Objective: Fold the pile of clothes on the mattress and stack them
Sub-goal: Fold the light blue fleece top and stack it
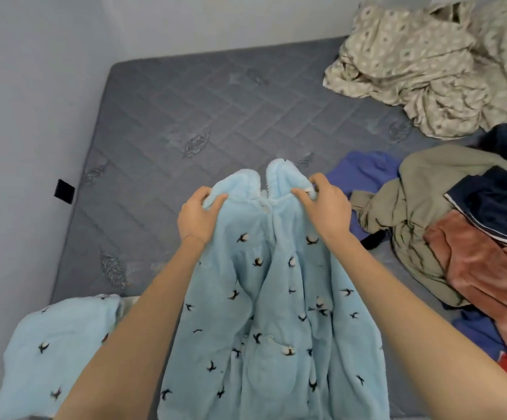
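Both arms reach forward; left hand (197, 216) and right hand (326, 204) each pinch the blue fleece top (264, 298) at its collar, above the grey mattress (200, 116) against a pale wall (19, 101).

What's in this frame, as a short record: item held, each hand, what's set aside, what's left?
held item: light blue fleece top, collar end raised
left hand: grips it beside the collar
right hand: grips it beside the collar
set aside: matching light blue piece, near left on mattress
remaining: crumpled clothes pile, right
other: patterned sheet, far right
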Action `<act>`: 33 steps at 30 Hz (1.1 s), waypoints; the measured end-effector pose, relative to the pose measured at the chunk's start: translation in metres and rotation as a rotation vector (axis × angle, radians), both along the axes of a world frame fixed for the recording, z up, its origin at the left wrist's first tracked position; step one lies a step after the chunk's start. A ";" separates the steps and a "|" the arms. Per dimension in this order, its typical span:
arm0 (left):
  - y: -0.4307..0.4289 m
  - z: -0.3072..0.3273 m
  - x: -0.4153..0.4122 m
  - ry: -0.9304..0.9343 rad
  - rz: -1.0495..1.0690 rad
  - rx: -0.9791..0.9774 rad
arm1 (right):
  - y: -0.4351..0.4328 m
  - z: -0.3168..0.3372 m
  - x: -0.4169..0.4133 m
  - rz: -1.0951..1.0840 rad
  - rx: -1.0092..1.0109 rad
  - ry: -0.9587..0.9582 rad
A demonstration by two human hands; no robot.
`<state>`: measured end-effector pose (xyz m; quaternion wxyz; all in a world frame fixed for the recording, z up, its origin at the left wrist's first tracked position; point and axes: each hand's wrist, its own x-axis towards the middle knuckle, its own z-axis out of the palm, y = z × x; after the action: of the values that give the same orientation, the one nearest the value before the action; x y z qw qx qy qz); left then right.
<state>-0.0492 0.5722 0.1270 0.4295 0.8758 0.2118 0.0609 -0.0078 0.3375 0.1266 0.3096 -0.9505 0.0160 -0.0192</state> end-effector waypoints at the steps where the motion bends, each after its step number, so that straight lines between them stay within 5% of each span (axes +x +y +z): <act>1: 0.000 -0.019 0.010 0.009 0.022 -0.005 | 0.003 -0.018 0.012 0.001 -0.004 0.008; 7: 0.015 -0.152 0.051 0.034 0.120 -0.111 | 0.010 -0.142 0.055 0.035 -0.051 0.109; 11: 0.029 -0.204 0.048 0.099 -0.021 0.067 | 0.012 -0.194 0.041 0.106 -0.114 0.042; 14: 0.036 -0.221 0.023 0.202 -0.187 0.294 | 0.017 -0.216 0.012 0.170 -0.120 0.092; 19: 0.036 -0.229 -0.035 0.370 -0.233 0.336 | 0.044 -0.219 -0.031 0.315 -0.171 0.278; 25: 0.053 -0.268 -0.090 0.703 -0.068 0.168 | 0.087 -0.248 -0.061 0.518 -0.187 0.389; 30: 0.061 -0.281 -0.109 0.509 0.104 -0.055 | 0.122 -0.270 -0.074 0.556 -0.083 0.395; 33: 0.076 -0.270 -0.112 0.314 0.247 0.024 | 0.141 -0.267 -0.072 0.589 -0.007 0.280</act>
<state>-0.1615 0.6483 -0.1434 0.3698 0.8469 0.3814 -0.0219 -0.0800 0.4783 -0.1407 0.2932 -0.9089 -0.2172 0.2019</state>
